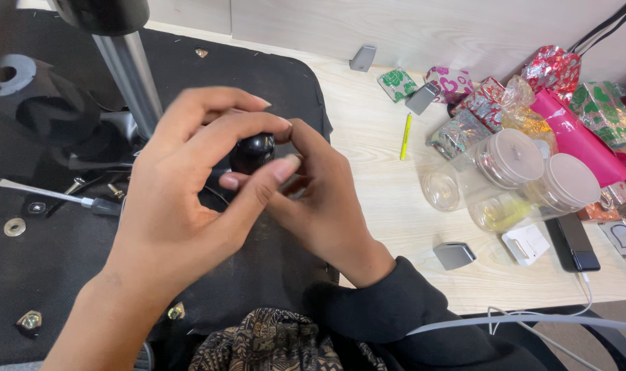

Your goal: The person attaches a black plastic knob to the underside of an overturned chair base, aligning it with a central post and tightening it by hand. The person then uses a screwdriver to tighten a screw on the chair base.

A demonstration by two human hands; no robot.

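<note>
Head view: black knob (253, 151) half-hidden by hands (258, 199)

Both hands meet over a black mat (45, 275) on a pale wooden table (381, 178): the left hand (182, 206) curls its fingers and thumb around a small glossy black knob (252, 151), and the right hand (323, 206) pinches the same knob from the other side. A metal pole (129, 72) rises just behind them, with a screwdriver (59, 196), a washer (14, 227) and loose nuts lying on the mat to the left. Well apart to the right lie clear plastic jars (512, 178), shiny foil-wrapped packets (553, 69), a yellow pen (406, 136) and a dark phone (574, 242) on a white cable.
</note>
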